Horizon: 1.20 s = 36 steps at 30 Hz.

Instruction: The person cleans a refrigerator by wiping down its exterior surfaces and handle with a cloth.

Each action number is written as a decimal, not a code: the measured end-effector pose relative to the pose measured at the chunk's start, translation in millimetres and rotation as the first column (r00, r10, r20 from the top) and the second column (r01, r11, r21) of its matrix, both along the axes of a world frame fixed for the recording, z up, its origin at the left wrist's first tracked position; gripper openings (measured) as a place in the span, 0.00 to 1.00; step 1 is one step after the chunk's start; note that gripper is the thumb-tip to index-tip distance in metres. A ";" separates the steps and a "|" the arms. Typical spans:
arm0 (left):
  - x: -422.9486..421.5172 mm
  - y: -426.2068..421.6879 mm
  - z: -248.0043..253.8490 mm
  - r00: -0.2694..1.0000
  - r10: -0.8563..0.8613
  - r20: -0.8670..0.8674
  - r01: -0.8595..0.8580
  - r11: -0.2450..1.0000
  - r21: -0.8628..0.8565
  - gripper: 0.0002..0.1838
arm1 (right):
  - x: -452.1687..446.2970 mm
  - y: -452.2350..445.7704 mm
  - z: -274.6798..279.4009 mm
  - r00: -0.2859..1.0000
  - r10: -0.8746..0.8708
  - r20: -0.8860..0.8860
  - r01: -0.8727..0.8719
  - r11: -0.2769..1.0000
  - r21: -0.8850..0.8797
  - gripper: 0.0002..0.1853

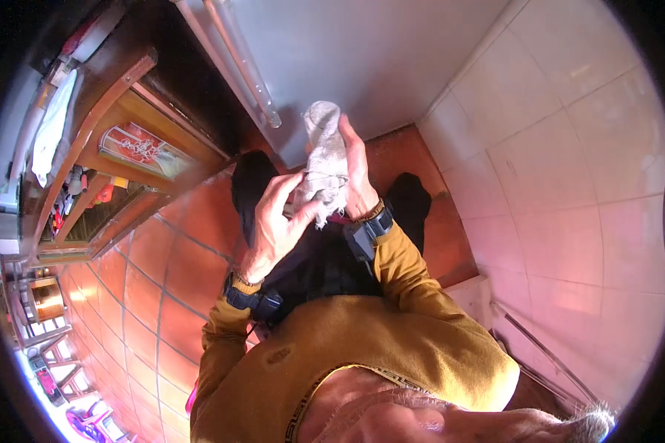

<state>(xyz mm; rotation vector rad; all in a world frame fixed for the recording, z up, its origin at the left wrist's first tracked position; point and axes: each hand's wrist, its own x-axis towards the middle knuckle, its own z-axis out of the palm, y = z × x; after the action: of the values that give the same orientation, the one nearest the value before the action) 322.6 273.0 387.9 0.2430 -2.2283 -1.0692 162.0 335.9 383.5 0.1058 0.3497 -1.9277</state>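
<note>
A whitish-grey cloth (324,148) with frayed edges is bunched into a long bundle in front of my body. My left hand (275,225) grips its lower part from the left, with thumb and fingers pressed on the fabric. Along the right side of the bundle, my right hand (357,168) holds the cloth, its thumb side turned upward; some of its fingers are hidden behind the cloth. Each wrist wears a dark strapped device. Beyond the cloth stands a smooth pale grey panel (347,59) with a long clear handle (244,59) along its left edge.
On the left is a wooden cabinet (100,148) with an open drawer or shelf of small items and a white cloth (54,122) on top. A white tiled wall (547,162) rises on the right. The floor (137,284) has terracotta tiles. A metal rail (543,351) runs at lower right.
</note>
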 end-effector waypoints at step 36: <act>20.5 -74.5 23.5 0.949 0.262 -0.177 0.145 0.137 0.980 0.16 | 30.7 31.3 13.0 0.051 -0.009 -0.999 0.223 0.975 0.003 0.09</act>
<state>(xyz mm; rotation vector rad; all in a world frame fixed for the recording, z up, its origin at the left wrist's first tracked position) 343.1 198.5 411.4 0.6570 -0.8012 -2.2509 192.7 367.2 396.5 -1.2952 1.5055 -1.7941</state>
